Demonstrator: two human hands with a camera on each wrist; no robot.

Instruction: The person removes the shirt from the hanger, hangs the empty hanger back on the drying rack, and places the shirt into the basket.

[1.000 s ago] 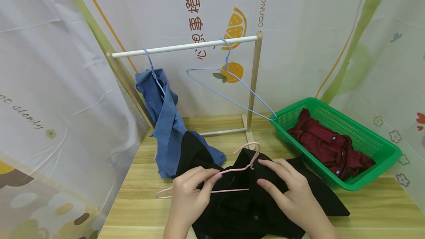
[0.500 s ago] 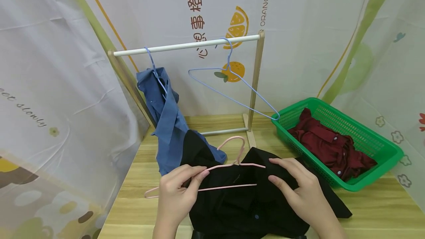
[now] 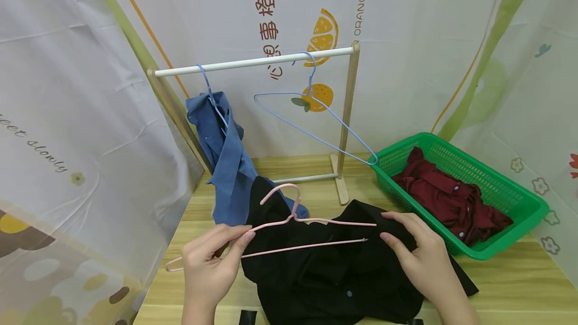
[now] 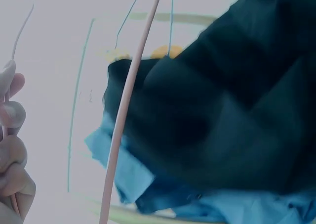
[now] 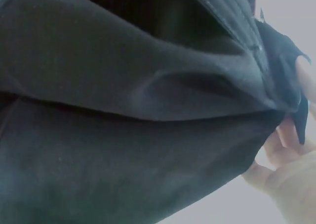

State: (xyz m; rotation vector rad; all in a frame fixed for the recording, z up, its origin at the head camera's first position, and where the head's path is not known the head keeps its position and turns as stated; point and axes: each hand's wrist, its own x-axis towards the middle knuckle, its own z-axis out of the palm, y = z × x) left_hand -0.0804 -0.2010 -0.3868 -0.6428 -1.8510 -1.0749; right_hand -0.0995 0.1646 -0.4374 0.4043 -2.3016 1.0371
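Note:
A black shirt lies crumpled on the wooden table. A pink wire hanger lies across it, its right arm tucked inside the cloth. My left hand pinches the hanger's left arm and lower bar; the pink wire crosses the left wrist view beside my fingers. My right hand grips the black shirt's fabric near the hanger's right end. In the right wrist view the black cloth fills the frame, with my fingertips curled on its edge.
A small clothes rack stands at the back with a blue shirt on a blue hanger and an empty blue hanger. A green basket at right holds a dark red shirt. Printed curtains surround the table.
My left hand has pulled the pink hanger to the left, so more of it shows outside the black shirt. My right hand has shifted right along the cloth.

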